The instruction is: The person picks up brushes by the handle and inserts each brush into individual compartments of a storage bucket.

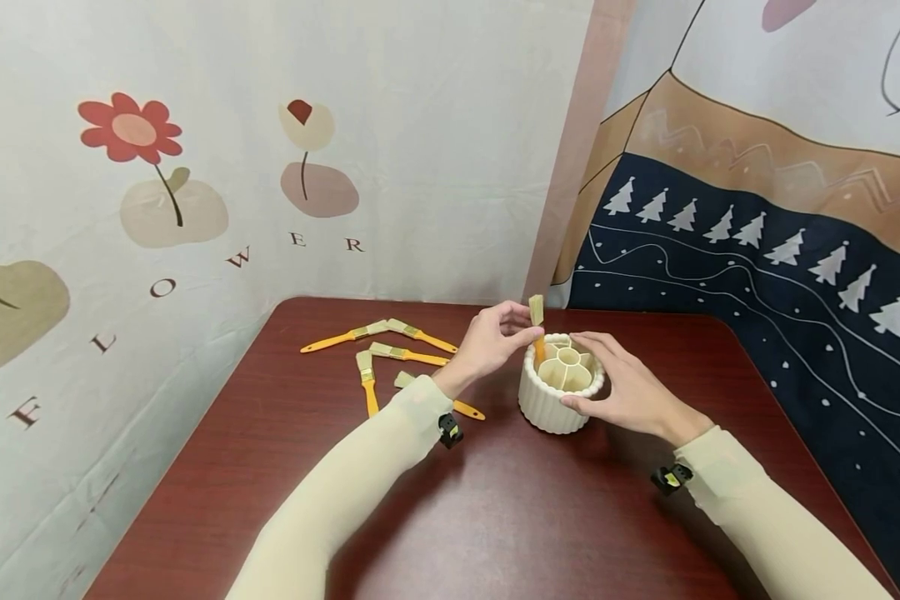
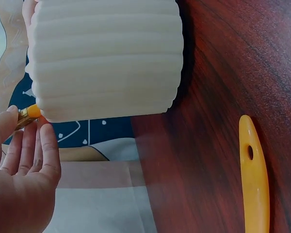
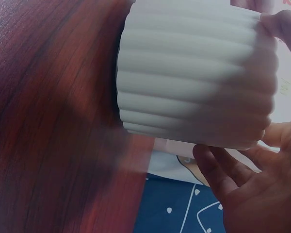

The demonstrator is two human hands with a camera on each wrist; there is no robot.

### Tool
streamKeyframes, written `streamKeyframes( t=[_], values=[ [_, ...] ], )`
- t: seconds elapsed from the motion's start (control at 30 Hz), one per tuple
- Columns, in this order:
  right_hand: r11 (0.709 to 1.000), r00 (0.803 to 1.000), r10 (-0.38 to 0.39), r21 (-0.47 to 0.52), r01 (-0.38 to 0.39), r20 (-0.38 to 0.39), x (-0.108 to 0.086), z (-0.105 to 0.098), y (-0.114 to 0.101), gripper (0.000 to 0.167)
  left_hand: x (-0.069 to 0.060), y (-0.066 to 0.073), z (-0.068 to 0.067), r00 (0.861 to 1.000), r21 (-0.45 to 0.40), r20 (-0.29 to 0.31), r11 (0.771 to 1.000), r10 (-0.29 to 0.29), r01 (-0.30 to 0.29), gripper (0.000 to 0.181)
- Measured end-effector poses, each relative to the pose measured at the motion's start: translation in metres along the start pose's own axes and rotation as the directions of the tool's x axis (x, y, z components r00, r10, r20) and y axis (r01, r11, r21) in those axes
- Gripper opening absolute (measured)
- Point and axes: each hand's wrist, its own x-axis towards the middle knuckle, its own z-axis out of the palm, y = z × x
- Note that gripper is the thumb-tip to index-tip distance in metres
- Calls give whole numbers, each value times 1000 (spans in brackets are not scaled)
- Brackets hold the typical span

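Observation:
A cream ribbed pot stands upright on the table, divided inside into petal-shaped compartments around a round middle one. My left hand pinches a paintbrush near its metal band. The brush is bristles up, and its orange handle goes down into a compartment on the pot's left side. In the left wrist view, thumb and fingers meet on the band at the rim. Around the pot's right side my right hand holds the rim, thumb at the front and fingers behind; the right wrist view shows its fingertips against the wall.
Left of the pot, several more paintbrushes lie flat on the dark red table, among them one brush pointing toward me and another brush partly behind my left forearm. Printed cloth hangs behind the table.

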Motion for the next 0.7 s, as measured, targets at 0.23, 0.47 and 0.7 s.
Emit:
streamKeyframes(
  t=[0.23,0.47,0.7],
  values=[
    [1000,1000,7,1,-7,2,0,0,1,100,-2,0,2,1000,49,12,999,10,-11,36],
    [1000,1000,10,1,-10,6,0,1,1,102,-4,-2,1,999,62,32,998,-2,0,37],
    [1000,1000,8,-7,-8,1,1,1,1,102,-6,-2,1,999,75,38,997,4,-7,39]
  ],
)
